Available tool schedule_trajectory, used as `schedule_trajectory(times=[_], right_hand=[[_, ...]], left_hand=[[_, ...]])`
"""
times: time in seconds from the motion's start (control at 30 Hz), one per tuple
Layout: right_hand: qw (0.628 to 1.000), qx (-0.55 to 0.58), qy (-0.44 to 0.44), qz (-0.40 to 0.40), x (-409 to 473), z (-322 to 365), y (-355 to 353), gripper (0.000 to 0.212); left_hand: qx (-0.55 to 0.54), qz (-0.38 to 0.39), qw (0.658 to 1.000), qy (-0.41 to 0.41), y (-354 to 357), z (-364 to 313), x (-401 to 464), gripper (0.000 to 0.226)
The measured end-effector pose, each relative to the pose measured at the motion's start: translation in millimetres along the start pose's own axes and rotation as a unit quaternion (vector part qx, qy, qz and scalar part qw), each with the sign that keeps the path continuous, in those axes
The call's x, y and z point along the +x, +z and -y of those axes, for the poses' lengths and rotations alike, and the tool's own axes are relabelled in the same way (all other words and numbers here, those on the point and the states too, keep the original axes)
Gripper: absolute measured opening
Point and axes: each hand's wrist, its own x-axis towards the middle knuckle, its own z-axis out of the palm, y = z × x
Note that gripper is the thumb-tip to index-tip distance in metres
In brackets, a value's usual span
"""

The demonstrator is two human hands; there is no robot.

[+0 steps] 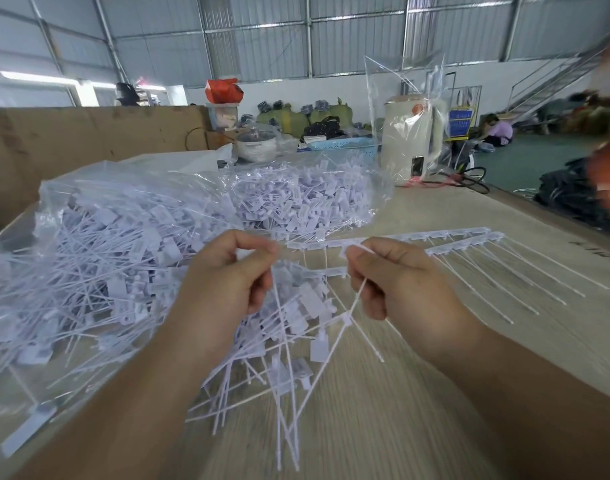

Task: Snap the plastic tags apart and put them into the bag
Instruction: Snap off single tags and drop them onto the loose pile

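Both hands are pinching white plastic tags: the left hand (232, 271) one tag (279, 327), the right hand (393, 275) a strip of tags (445, 237); no writing is readable.

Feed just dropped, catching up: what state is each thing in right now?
Left hand: pinching loose tags.
Right hand: pinching a tag strip, still joined.
Bag: open, lying flat, full of tags.
Loose tags: separated, piled on the table.
Kettle: upright, lid shut.

head cam | worn on the person's head | faces forward and down, wide-angle | near over the pale wood-grain table (435, 427), both forearms entering from the bottom edge | warehouse hall behind | single view, nothing shared
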Motion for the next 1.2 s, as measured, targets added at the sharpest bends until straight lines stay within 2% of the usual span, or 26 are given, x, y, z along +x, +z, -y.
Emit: schedule_trajectory(times=[0.13, 0.23, 0.33, 0.5, 0.63, 0.73, 0.8, 0.93, 1.07, 1.13, 1.2], right_hand=[[0.999, -0.018, 0.019, 0.033, -2.0, -4.1, 6.3, 0.023], [0.999, -0.019, 0.034, 0.031, -1.5, -4.4, 7.5, 0.006], [0.998, -0.011, 0.05, 0.029, -0.9, -6.6, 7.5, 0.014], [0.997, -0.014, 0.057, 0.046, 0.2, -9.7, 10.2, 0.014], [0.996, 0.023, 0.069, 0.045, 0.6, -9.8, 11.9, 0.025], [0.99, 0.09, 0.087, 0.067, 0.2, -9.4, 10.8, 0.047], [0.988, 0.091, 0.099, 0.072, 0.3, -9.2, 9.7, 0.063], [0.992, 0.03, 0.101, 0.066, 2.1, -8.6, 6.5, 0.077], [0.994, -0.052, 0.083, 0.047, 2.5, -7.5, 4.3, 0.063], [0.979, -0.197, 0.02, 0.039, 0.1, -8.0, 3.0, 0.044], [0.926, -0.372, -0.034, 0.052, -2.9, -9.2, 1.7, 0.031]], left_hand=[[0.089, 0.059, 0.992, 0.062, 12.6, 0.3, -10.1, 0.016], [0.152, 0.068, 0.982, 0.092, 13.5, 0.4, -13.0, 0.021], [0.214, 0.056, 0.968, 0.118, 12.9, 3.9, -12.4, 0.034], [0.267, 0.05, 0.952, 0.14, 13.3, 8.1, -9.6, 0.052], [0.292, 0.076, 0.944, 0.137, 14.1, 11.9, -8.8, 0.061], [0.33, 0.147, 0.92, 0.154, 14.6, 14.5, -11.3, 0.071], [0.363, 0.147, 0.904, 0.172, 14.0, 15.8, -10.6, 0.073], [0.429, 0.099, 0.882, 0.165, 8.1, 18.8, -4.9, 0.071], [0.471, 0.079, 0.863, 0.162, 2.5, 22.4, -0.2, 0.051], [0.488, 0.074, 0.854, 0.166, 1.6, 22.1, 0.3, 0.041], [0.508, 0.077, 0.84, 0.173, 1.0, 22.3, 0.2, 0.033]])
